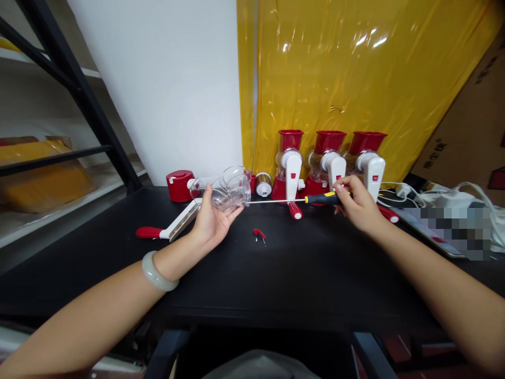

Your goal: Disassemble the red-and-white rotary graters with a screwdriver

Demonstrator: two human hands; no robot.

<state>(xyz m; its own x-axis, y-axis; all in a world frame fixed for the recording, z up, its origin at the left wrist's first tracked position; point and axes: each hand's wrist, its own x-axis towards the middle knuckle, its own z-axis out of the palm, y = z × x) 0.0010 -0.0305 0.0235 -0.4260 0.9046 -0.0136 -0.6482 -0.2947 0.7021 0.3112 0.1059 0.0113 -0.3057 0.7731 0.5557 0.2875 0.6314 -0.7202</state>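
My left hand (215, 218) is wrapped under a clear plastic grater housing (232, 192), holding it on its side above the black table. In my right hand (353, 202) is a screwdriver (323, 198) with a black and yellow handle. Its long shaft points left, and the tip meets the right end of the housing; whether it sits on a screw cannot be made out. Below lie a small red part (259, 232) and what look like tiny screws. Behind my left hand rests a white crank handle (179, 223) with a red grip.
Three assembled red and white rotary graters (291, 168) stand along the back. Near them are a metal grating drum (263, 185) and a red base (180, 185). A tablet-like device (430, 234) and white cables (453, 197) lie at the right. A metal shelf (74, 79) rises at left.
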